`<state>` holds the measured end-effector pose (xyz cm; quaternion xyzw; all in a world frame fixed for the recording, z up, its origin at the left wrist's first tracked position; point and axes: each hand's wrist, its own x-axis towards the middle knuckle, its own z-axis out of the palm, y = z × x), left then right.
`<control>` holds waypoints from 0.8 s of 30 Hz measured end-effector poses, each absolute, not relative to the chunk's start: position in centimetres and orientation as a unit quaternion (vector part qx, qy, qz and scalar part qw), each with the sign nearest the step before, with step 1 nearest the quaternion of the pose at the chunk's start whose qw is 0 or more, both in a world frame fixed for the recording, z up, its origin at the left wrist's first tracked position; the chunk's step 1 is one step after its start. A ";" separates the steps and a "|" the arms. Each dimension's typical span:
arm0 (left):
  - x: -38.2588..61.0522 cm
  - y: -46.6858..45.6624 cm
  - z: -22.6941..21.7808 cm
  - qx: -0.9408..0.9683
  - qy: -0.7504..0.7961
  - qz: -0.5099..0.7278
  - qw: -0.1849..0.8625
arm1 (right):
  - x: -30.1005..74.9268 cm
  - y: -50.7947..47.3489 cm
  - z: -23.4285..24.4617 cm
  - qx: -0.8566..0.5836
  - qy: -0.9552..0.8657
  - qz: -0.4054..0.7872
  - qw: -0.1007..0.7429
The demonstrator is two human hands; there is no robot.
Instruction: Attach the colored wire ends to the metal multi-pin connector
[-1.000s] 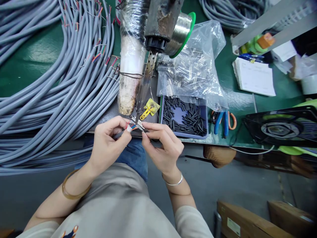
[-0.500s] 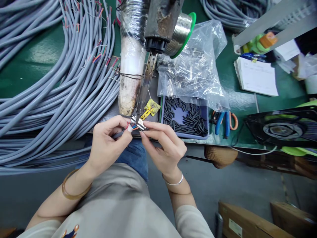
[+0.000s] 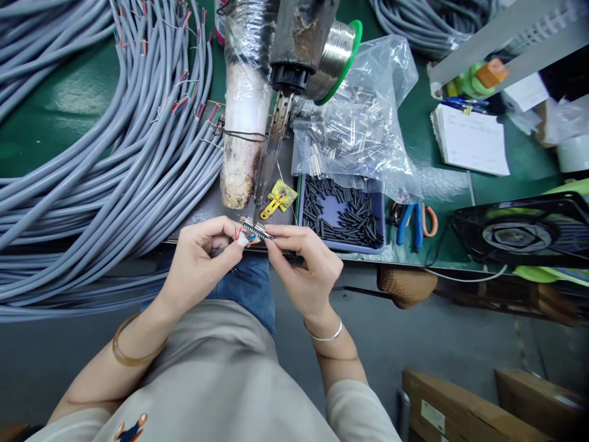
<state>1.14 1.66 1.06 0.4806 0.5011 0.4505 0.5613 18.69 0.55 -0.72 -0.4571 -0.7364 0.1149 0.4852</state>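
Observation:
Between my hands is a small metal pin connector (image 3: pixel 257 230), its row of pins showing under the tip of a soldering iron (image 3: pixel 276 132). My right hand (image 3: pixel 306 255) pinches the connector's right end between thumb and fingers. My left hand (image 3: pixel 202 255) is closed on the thin coloured wires (image 3: pixel 251 238) of a cable at the connector's left side; the grey cable itself is mostly hidden by the fingers. Right behind the connector lies a yellow clip-like piece (image 3: pixel 275 205) on a yellow pad. A reel of solder wire (image 3: pixel 334 61) stands beside the iron's holder.
Bundled grey cables (image 3: pixel 151 159) spread over the left of the green bench. To the right are a blue tray (image 3: pixel 332 212) of black sleeves, a plastic bag (image 3: pixel 354 123) of metal parts, pliers (image 3: pixel 418 224), a paper stack (image 3: pixel 473 138) and a small fan (image 3: pixel 519 230).
The connector has turned slightly, so its pin row now shows as one line, and it sits a little lower from the iron's tip. Both hands keep their grip.

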 end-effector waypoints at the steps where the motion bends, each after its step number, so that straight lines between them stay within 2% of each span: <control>1: 1.2 1.6 1.0 0.478 0.505 0.456 0.555 | 18.6 0.5 -0.7 -0.457 -0.741 0.105 0.481; 6: 1.4 1.6 0.8 0.487 0.511 0.476 0.524 | 18.2 0.4 -0.7 -0.449 -0.756 0.054 0.473; 24: 2.0 1.8 0.8 0.523 0.527 0.478 0.468 | 18.5 0.9 -0.9 -0.453 -0.742 0.097 0.485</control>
